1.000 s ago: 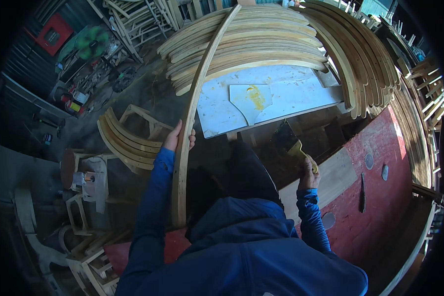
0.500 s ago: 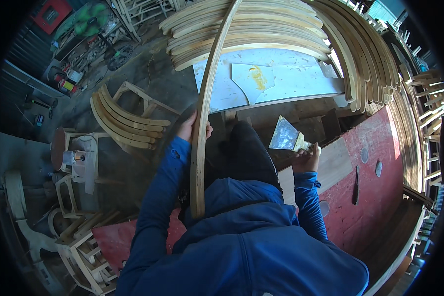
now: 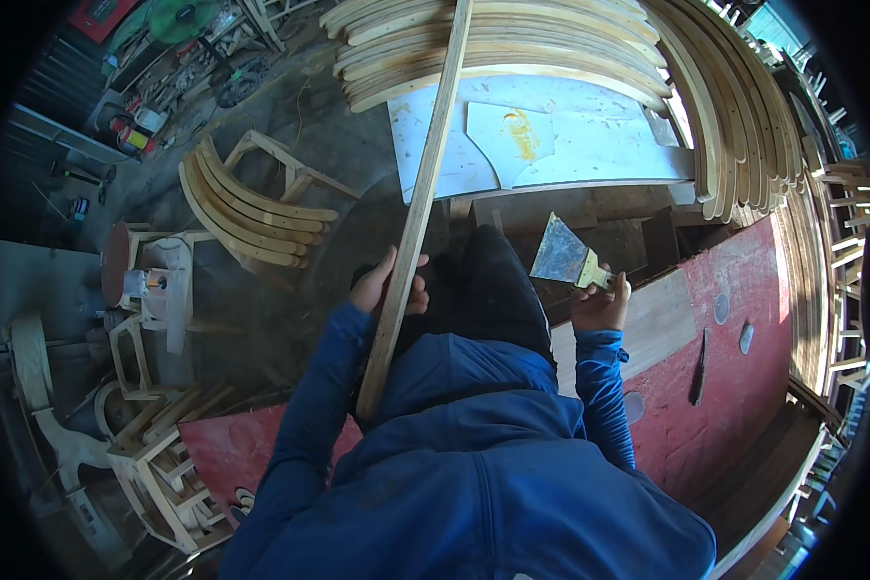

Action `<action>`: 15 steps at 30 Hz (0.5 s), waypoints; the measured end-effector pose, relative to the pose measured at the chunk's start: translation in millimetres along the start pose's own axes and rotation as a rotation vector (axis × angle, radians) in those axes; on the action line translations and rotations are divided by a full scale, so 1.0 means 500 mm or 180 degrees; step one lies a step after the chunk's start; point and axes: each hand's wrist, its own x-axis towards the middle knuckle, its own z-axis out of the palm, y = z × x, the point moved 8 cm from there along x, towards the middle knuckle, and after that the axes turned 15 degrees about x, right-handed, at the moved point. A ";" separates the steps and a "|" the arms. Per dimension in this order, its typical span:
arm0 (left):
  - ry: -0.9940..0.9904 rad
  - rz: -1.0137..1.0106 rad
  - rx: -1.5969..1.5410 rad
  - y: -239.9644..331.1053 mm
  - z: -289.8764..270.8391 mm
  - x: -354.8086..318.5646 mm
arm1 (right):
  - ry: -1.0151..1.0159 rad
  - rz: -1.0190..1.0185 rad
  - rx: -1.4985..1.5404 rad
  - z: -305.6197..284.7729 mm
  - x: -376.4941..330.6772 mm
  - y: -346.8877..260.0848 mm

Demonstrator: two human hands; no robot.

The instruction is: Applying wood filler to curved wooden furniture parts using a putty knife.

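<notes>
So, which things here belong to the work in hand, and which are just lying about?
In use:
- wood strip, in the left hand
- scraper, in the right hand
- probably the curved slats, stacked ahead

Apparently just lying about:
- dark tool on the red board
- green fan, upper left

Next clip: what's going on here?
A person holds a long wooden strip in the left hand and a wide-bladed scraper in the right hand. The blade is apart from the strip. Beyond the hands, curved wooden pieces are stacked by a white board with a yellow smear. At the right, a slim dark tool lies on a red surface.
</notes>
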 end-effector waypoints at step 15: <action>0.0248 0.0658 0.0133 0.076 0.042 -0.024 | -0.0605 0.0798 -0.0434 0.079 0.027 0.085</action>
